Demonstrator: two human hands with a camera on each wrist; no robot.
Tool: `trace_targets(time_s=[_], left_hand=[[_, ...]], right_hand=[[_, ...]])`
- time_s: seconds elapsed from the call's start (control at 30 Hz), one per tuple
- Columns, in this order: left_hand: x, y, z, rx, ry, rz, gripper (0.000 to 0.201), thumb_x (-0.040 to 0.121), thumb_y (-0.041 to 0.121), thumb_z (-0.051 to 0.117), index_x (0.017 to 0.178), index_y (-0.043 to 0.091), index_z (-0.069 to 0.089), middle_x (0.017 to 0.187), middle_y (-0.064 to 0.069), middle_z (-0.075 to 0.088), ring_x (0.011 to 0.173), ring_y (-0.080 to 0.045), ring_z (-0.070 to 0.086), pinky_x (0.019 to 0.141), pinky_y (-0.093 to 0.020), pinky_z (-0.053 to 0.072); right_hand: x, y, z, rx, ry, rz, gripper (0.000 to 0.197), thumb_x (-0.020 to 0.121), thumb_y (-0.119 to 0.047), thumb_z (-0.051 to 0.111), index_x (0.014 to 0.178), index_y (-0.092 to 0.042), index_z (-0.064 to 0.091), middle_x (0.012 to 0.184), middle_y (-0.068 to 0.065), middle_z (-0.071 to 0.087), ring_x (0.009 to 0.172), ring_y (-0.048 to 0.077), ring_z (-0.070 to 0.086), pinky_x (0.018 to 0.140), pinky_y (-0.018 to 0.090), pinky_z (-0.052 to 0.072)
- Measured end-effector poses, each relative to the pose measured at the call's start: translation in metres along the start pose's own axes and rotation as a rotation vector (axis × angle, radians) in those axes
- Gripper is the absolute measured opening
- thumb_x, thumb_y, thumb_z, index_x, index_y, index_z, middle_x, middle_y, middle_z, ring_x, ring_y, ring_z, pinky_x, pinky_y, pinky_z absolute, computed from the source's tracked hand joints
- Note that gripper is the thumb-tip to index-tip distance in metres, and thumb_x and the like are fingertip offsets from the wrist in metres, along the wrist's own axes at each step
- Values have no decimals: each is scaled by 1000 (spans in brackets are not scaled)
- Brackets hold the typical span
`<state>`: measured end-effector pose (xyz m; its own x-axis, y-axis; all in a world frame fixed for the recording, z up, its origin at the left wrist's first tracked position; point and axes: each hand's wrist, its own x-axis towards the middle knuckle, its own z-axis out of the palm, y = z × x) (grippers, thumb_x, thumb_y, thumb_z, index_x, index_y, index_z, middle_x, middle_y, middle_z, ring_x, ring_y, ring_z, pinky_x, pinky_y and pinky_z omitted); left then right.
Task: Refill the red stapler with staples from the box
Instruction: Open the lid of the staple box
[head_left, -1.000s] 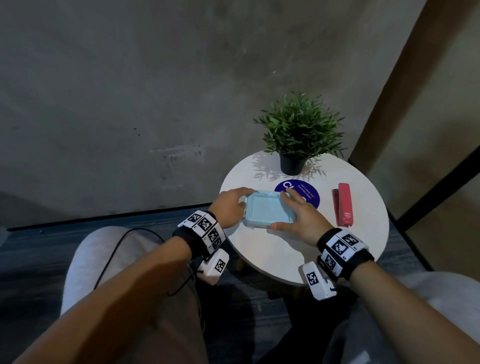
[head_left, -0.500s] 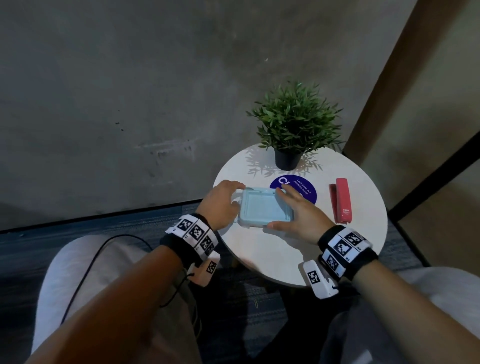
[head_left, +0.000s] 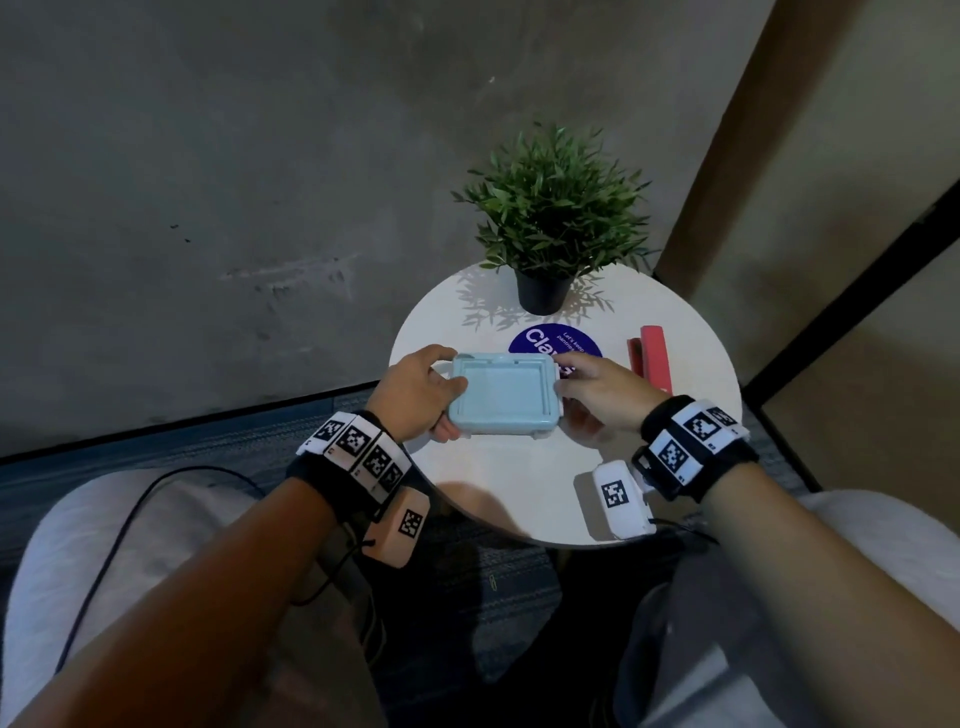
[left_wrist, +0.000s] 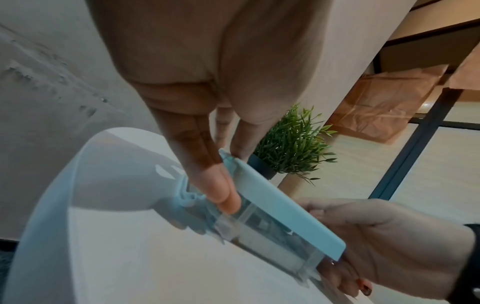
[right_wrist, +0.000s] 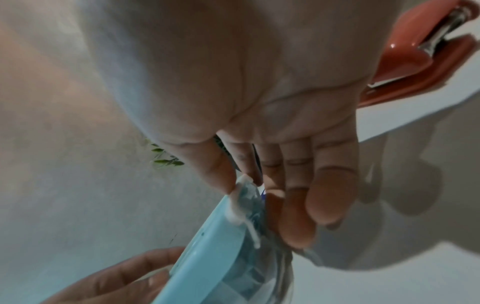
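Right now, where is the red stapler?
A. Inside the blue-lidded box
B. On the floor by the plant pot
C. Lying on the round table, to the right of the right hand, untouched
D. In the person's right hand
C: the red stapler lies on the white table, while the left hand and the right hand both grip the blue-lidded box.

Only readable bit: "Clau" in big white letters on the round blue sticker (head_left: 553, 345) on the surface (head_left: 519, 493), rest hidden. Smaller line starts "Let's keep", then too tiny.
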<state>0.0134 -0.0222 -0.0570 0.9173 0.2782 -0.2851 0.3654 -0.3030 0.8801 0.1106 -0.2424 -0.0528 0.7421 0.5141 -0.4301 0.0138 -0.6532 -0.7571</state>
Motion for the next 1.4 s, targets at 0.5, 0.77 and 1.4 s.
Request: trace_targets(time_s=[0.5,0.77,1.4], left_hand=[[-1,3,1,1,-5,-41,31,95,11,56,125,13,48,70,-12,61,66,-52,69,62,-66,56],[2,-2,-1,297,47,46,35,94,25,57,128,17,53,85,-5,64,77,-36,71,69,-40,57],[27,26,7,1111,-339,398,93,64,58,74,139,21,34,125,-5,49,111,-23,46,90,-39,47]], right_hand=[[6,12,4,-71,14,-6,72,97,-6,40,155,-40,15,109,10,66,81,29,64,64,35,52],[3,17,5,-353,-75,-21,103,72,-39,71,155,-43,9,133,-1,61,115,23,62,101,42,49],[6,18,11,-391,-30,-67,96,68,-51,84,147,-31,33,139,-5,59,119,23,58,99,40,47]])
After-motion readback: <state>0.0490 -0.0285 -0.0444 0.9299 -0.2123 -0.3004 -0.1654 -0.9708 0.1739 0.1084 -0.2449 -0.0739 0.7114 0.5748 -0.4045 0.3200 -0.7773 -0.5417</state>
